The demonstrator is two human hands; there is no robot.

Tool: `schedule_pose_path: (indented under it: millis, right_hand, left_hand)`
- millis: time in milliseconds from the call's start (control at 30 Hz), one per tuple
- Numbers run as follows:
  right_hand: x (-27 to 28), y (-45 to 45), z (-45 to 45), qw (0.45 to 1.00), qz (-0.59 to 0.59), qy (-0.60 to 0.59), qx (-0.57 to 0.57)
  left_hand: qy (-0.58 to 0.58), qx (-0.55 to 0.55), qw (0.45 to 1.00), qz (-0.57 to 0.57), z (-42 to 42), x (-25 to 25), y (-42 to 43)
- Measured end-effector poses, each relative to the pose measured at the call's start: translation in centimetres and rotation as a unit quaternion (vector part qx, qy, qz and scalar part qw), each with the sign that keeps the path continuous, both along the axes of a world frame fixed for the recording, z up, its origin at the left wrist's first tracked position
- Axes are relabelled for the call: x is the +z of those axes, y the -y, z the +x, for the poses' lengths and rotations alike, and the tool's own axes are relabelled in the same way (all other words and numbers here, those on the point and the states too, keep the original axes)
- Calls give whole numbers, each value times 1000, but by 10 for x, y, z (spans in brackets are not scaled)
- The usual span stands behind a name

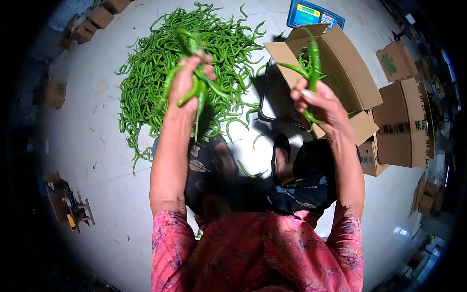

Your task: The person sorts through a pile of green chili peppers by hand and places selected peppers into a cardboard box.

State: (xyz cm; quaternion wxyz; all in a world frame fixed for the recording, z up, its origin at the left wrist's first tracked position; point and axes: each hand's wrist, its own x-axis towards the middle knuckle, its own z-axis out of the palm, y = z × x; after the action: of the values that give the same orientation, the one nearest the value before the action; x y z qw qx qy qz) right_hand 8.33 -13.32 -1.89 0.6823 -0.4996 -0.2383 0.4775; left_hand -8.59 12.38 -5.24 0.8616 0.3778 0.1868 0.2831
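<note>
Several long green chili peppers [198, 90] stick out of my left hand [187, 78], which is closed around them and slightly blurred. Behind and below that hand spreads a big heap of green chilies [146, 82] on the pale floor. My right hand [321, 104] grips a few more green chili peppers [314, 56], one pointing up and another out to the left. That hand is in front of an open cardboard box [348, 63], inside which some green chilies [305, 59] show. My hand hides part of the box's near side.
A blue digital scale display [314, 15] stands behind the box, with the dark-edged scale platform [266, 104] at the box's left. More cardboard boxes [401, 124] stand to the right. Loose chilies [250, 170] lie between my feet. Small cartons [101, 17] line the far left.
</note>
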Motion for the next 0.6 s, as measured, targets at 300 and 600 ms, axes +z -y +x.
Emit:
schedule_pose_path:
  millis: [300,600]
  right_hand:
    - [-31,-36,-37,997,-12,-70,18]
    - [-51,-38,-24,992,-11,-87,-87]
  left_hand:
    - [-141,-223,906,332,32,-3,92]
    - [-134,-271,926,225,34,0,101]
